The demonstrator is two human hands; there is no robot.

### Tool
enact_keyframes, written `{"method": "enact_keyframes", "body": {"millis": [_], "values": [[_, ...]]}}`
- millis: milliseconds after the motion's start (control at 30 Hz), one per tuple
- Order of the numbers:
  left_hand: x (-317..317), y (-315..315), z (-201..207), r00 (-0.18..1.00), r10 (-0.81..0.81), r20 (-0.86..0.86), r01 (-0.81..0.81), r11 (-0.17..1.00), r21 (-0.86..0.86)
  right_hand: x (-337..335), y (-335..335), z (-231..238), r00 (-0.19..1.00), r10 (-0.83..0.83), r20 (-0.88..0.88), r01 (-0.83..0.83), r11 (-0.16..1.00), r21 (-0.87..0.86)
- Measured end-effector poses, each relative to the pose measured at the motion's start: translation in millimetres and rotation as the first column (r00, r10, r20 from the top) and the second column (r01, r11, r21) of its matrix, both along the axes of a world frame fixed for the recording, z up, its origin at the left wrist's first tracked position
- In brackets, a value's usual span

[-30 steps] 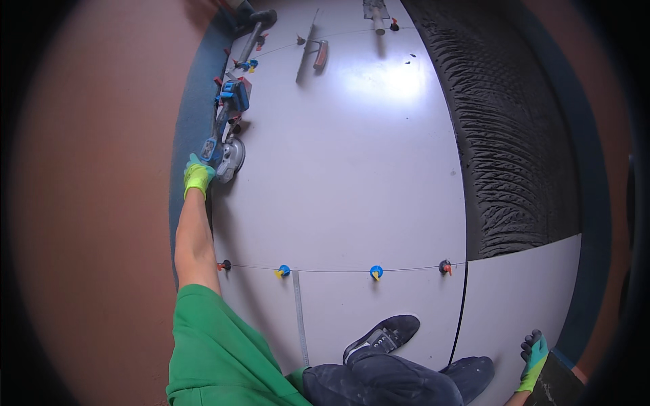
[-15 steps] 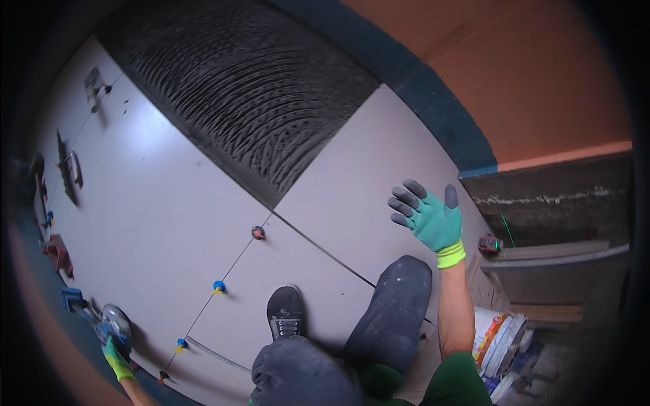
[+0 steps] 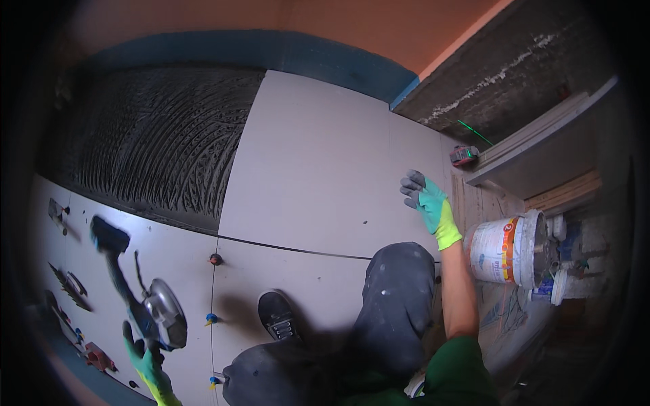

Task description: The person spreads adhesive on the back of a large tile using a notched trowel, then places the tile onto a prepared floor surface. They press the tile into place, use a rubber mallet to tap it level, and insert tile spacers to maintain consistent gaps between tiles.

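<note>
Clock face set on the middle of the head view.

Left hand (image 3: 150, 369), gloved in green and yellow: between 7 and 8 o'clock. Fingers wrapped round the near end of a cordless suction-cup tile tool (image 3: 134, 308); some of them hidden behind it. Tool sits at 8 o'clock, over the pale tiled floor, its dark battery end pointing toward 10 and its round grey suction disc (image 3: 164, 313) on the 3 o'clock side of the handle. Appears raised off the tile; exact gap cannot be read.

Right hand (image 3: 431, 204), same kind of glove: 3 o'clock. Fingers extended, slightly bent, nothing held. Hangs over the edge region of a large pale tile (image 3: 311, 155), which spans the 12 o'clock area.

Surroundings:
- Combed dark mortar bed (image 3: 162, 142) at 10 o'clock, bordering the tile.
- Red-and-black levelling clip (image 3: 215, 259) at 8; blue-and-yellow levelling clip (image 3: 211, 318) between 7 and 8; all along one thin joint.
- Notched trowel (image 3: 70, 287) between 8 and 9, near the rim of view, blurred.
- Dark laced shoe (image 3: 277, 314) at 7, on the tile.
- Red laser level (image 3: 464, 156) at 2, beside a pale board; green line on the dark wall nearby.
- White bucket (image 3: 497, 252) between 3 and 4, just beyond the right forearm, rim toward 3.
- Blue wall band (image 3: 318, 57) at 12, orange above.
</note>
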State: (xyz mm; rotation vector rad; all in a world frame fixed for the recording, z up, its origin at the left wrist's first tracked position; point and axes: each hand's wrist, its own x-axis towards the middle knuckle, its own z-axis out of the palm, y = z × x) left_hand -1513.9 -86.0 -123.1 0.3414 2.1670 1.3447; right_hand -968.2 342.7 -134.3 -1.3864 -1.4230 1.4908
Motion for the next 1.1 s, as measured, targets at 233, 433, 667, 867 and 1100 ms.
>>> {"method": "enact_keyframes", "body": {"millis": [233, 433, 667, 867, 1100], "values": [[79, 289, 7, 0.697, -0.711, 0.09, 0.678, 0.695, 0.241, 79, -82, -30, 0.917, -0.324, 0.232, 0.339, 0.94, -0.028], [195, 424, -28, 0.33, -0.924, -0.194, 0.942, 0.335, 0.007, 89, -128, -95, 0.634, -0.3, 0.713, 0.104, 0.947, 0.305], [233, 460, 15, 0.266, -0.962, -0.063, 0.963, 0.268, -0.032, -40, -119, -179, 0.193, -0.026, 0.981, -0.668, 0.729, 0.151], [251, 470, 53, 0.183, -0.969, -0.163, 0.945, 0.219, -0.241, -135, -114, -126, 0.759, 0.615, 0.212, -0.647, 0.678, 0.35], [283, 467, -4, 0.026, -0.94, -0.34, 0.974, 0.1, -0.203, -18, -80, -58, 0.948, 0.308, -0.081, -0.285, 0.934, 0.216]]}}
